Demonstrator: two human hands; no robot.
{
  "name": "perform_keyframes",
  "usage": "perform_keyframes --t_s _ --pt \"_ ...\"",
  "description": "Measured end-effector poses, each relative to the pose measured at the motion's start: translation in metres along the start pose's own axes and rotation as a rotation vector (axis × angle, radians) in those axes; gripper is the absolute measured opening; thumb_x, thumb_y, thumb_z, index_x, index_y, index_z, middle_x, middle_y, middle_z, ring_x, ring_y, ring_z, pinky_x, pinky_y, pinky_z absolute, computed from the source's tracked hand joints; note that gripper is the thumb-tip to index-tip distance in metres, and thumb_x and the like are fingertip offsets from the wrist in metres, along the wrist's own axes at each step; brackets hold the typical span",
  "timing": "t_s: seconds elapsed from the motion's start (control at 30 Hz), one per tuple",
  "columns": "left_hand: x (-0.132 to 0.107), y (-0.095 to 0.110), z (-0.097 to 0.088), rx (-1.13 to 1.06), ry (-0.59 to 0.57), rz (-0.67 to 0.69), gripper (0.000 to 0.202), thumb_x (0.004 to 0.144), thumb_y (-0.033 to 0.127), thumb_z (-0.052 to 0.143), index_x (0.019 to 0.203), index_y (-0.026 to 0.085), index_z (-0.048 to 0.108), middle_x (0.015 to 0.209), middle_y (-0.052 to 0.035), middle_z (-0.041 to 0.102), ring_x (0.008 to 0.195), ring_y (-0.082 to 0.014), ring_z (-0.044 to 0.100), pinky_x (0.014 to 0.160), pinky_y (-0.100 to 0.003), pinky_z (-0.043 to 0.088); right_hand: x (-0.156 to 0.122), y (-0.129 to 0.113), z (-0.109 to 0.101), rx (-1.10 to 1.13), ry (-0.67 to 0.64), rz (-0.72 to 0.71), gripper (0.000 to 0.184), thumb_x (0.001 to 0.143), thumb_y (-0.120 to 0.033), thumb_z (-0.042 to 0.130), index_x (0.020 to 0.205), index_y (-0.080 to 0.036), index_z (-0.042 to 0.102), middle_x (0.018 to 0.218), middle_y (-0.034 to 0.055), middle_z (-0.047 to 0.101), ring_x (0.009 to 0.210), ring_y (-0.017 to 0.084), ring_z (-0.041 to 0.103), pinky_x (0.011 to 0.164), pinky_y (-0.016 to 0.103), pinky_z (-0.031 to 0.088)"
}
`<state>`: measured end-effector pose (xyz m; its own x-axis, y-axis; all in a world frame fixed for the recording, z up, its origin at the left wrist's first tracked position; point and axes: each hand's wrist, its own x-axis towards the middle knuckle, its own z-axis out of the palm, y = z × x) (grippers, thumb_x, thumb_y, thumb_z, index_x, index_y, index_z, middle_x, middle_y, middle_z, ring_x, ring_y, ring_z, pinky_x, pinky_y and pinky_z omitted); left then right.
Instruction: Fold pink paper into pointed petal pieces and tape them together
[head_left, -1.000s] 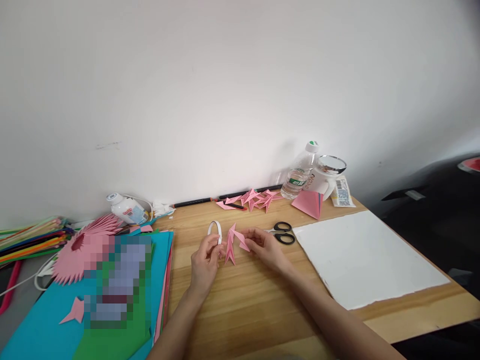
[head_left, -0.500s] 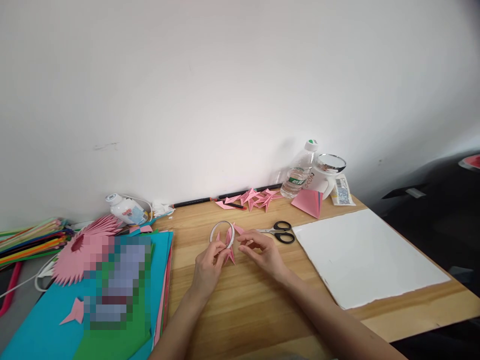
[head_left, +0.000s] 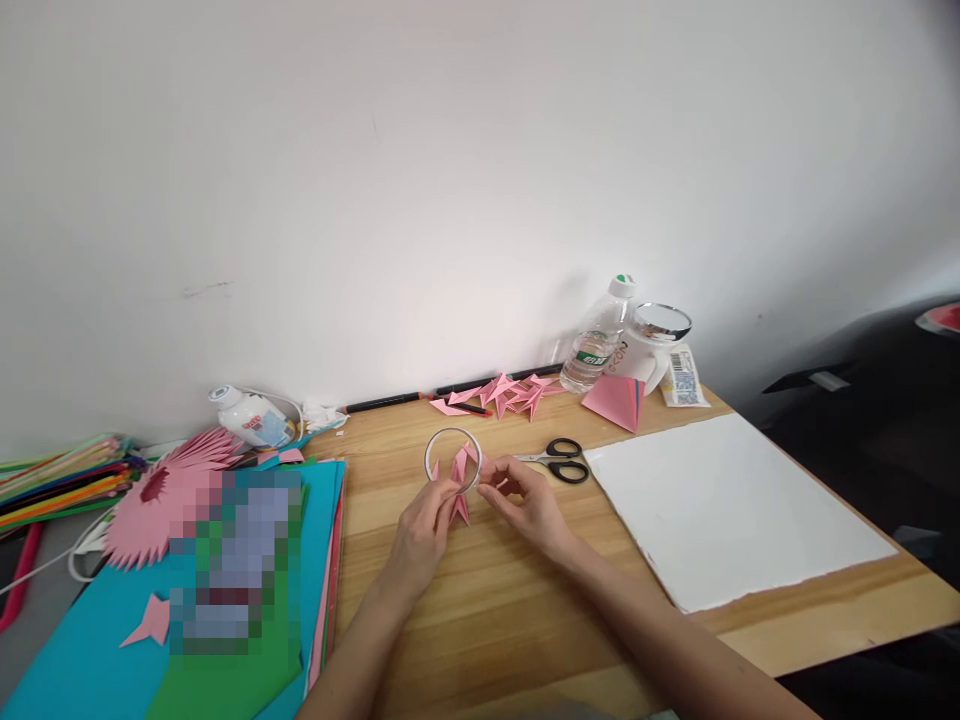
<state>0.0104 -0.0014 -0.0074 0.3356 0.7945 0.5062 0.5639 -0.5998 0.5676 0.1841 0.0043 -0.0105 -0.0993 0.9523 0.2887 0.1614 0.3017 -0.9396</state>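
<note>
Between finger and thumb of my left hand [head_left: 421, 528] is a thin white roll of tape [head_left: 428, 452], held upright at its lower edge. My right hand [head_left: 527, 505] is at the roll's right side, thumb and fingertips pinched together close to its rim. Whether a tape end is between those fingertips is too small to tell. Pink folded paper pieces [head_left: 460, 512] lie on the table behind and below the roll, partly seen through its ring. Just beyond my right hand lie black-handled scissors [head_left: 564, 461].
Along the wall are black pens [head_left: 384, 402], more pink folded pieces [head_left: 504, 395], a water bottle [head_left: 592, 345] and a lidded mug [head_left: 643, 355]. A white board [head_left: 731, 515] lies at right. Coloured paper sheets [head_left: 82, 640], a spiky pink paper ring [head_left: 142, 525] and a white bottle [head_left: 251, 418] are at left.
The tape roll has turned to face me more squarely and shifted slightly right. My right fingertips have come in against its right edge, where before there was a gap.
</note>
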Motion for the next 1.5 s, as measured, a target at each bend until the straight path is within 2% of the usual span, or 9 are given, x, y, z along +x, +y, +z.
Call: perform_keyframes --t_s 0.2,0.53,0.77,0.93,1.03,1.1,1.2,1.33,1.5 --pt "-0.001 -0.001 -0.001 -0.008 -0.029 0.011 0.019 0.087 0.013 0.040 0.102 0.020 0.050 0.089 -0.0042 0.067 0.082 -0.0133 0.065 0.073 -0.024 0.052 0.001 -0.002 -0.001 -0.021 -0.036 -0.080 0.011 0.081 -0.028 0.056 0.076 -0.019 0.058 0.075 0.0028 0.059 0.065 0.013 0.054 0.059 0.025 0.046" --pt "-0.002 -0.002 0.000 0.041 -0.020 0.034 0.020 0.088 0.014 0.038 0.103 0.019 0.050 0.089 -0.0061 0.067 0.082 -0.0150 0.065 0.071 -0.027 0.052 0.000 0.000 -0.001 -0.054 -0.055 -0.111 0.011 0.084 -0.028 0.053 0.077 -0.019 0.057 0.075 0.0031 0.059 0.066 0.014 0.053 0.060 0.025 0.045" --pt "0.003 0.002 -0.004 0.121 0.012 0.064 0.012 0.086 0.013 0.043 0.083 0.018 0.054 0.072 -0.0020 0.060 0.068 -0.0138 0.057 0.064 -0.025 0.047 -0.001 -0.004 -0.002 -0.073 -0.092 -0.024 0.020 0.087 -0.033 0.044 0.075 -0.019 0.050 0.072 0.0023 0.053 0.061 0.013 0.049 0.053 0.022 0.042" --pt "0.006 0.003 -0.008 0.172 0.060 0.150 0.017 0.086 0.010 0.041 0.094 0.018 0.055 0.082 -0.0058 0.063 0.081 -0.0173 0.057 0.072 -0.030 0.047 -0.001 -0.001 -0.002 -0.009 -0.061 0.063 0.018 0.088 -0.033 0.043 0.077 -0.019 0.047 0.069 0.0007 0.052 0.058 0.012 0.050 0.052 0.022 0.041" --pt "0.005 0.003 -0.009 0.221 0.107 0.162 0.018 0.085 0.008 0.045 0.097 0.017 0.055 0.081 -0.0065 0.064 0.079 -0.0171 0.058 0.070 -0.029 0.047 -0.001 0.003 -0.001 0.002 -0.016 0.085 0.014 0.084 -0.033 0.048 0.087 -0.019 0.047 0.075 0.0017 0.055 0.061 0.012 0.052 0.053 0.022 0.043" --pt "0.004 0.002 -0.010 0.273 0.183 0.135 0.018 0.083 0.008 0.047 0.095 0.016 0.057 0.080 -0.0066 0.065 0.074 -0.0163 0.059 0.067 -0.028 0.048 -0.002 0.004 0.000 -0.046 -0.016 0.066 0.018 0.081 -0.031 0.054 0.092 -0.020 0.047 0.082 0.0030 0.056 0.065 0.013 0.054 0.053 0.022 0.044" --pt "0.002 -0.001 -0.011 0.353 0.295 0.092 0.018 0.084 0.010 0.046 0.093 0.016 0.059 0.082 -0.0076 0.068 0.074 -0.0167 0.062 0.067 -0.028 0.049 -0.005 0.004 0.004 -0.261 -0.129 -0.032 0.026 0.076 -0.028 0.061 0.099 -0.022 0.051 0.091 0.0047 0.056 0.068 0.014 0.055 0.057 0.025 0.046" --pt "0.000 -0.004 -0.009 0.369 0.309 0.080 0.019 0.084 0.011 0.045 0.093 0.016 0.062 0.083 -0.0082 0.069 0.075 -0.0173 0.064 0.067 -0.028 0.051 -0.008 0.000 0.011 -0.569 -0.310 -0.208 0.046 0.074 -0.023 0.063 0.118 -0.029 0.050 0.104 0.0083 0.053 0.090 0.022 0.055 0.067 0.030 0.048" --pt "0.000 -0.002 -0.008 0.381 0.301 0.074 0.020 0.084 0.011 0.047 0.096 0.017 0.060 0.083 -0.0073 0.069 0.074 -0.0160 0.064 0.067 -0.026 0.050 -0.011 0.004 0.014 -0.643 -0.323 -0.193 0.013 0.078 -0.024 0.059 0.091 -0.021 0.061 0.096 0.0090 0.056 0.082 0.020 0.056 0.067 0.031 0.047"
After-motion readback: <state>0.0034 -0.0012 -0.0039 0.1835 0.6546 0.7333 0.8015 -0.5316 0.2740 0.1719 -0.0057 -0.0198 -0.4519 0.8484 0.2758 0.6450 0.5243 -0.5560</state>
